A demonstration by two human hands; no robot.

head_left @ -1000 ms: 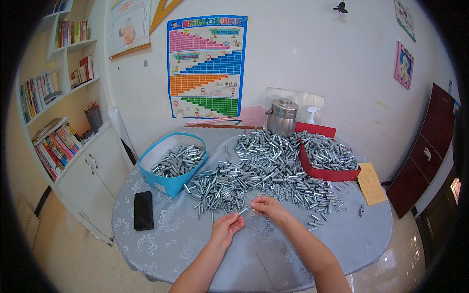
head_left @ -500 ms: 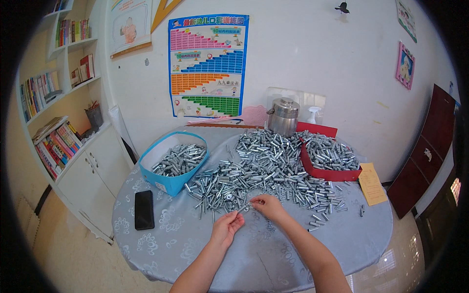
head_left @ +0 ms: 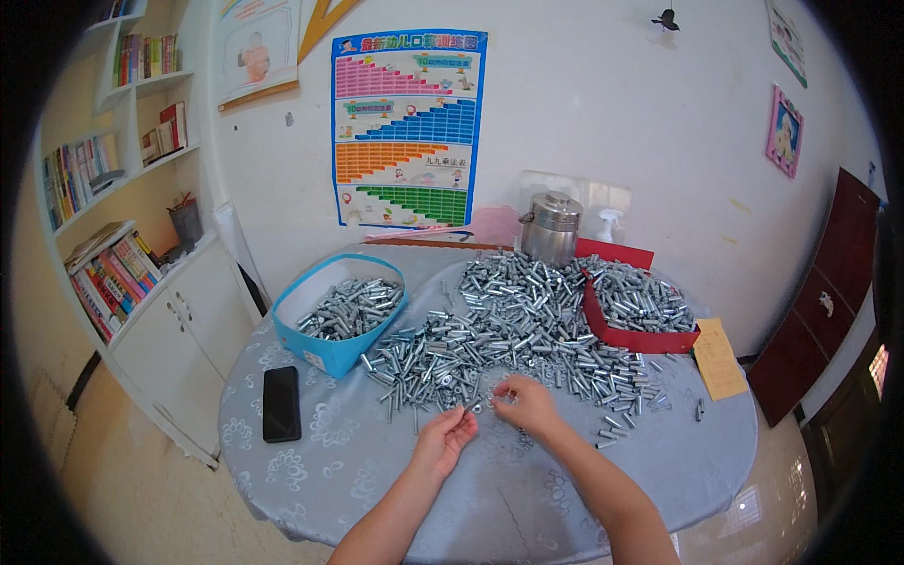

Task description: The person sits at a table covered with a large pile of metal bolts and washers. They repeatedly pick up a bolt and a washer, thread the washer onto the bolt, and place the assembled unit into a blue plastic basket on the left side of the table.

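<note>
My left hand (head_left: 445, 443) is at the near edge of the heap, palm partly turned up, with thumb and fingers pinching a slim silver metal bolt (head_left: 473, 405) that points up and away. Just to its right, my right hand (head_left: 525, 405) has its fingertips closed in a pinch; whatever lies between them is too small to make out. Beyond both hands spreads a large heap of silver bolts and metal sleeves (head_left: 527, 311). Some small washers (head_left: 445, 381) show among them close to my left hand.
A blue box (head_left: 330, 356) of metal pieces stands at left, and a red box (head_left: 640, 337) of them at right. A black phone (head_left: 281, 405), a yellow paper (head_left: 718, 360), a steel canister (head_left: 551, 229) and a spray bottle (head_left: 608, 224) are on the grey tablecloth (head_left: 377, 490).
My right hand has moved slightly right, away from the bolt in my left hand. The left hand keeps its pinch. The whole view has shifted a little.
</note>
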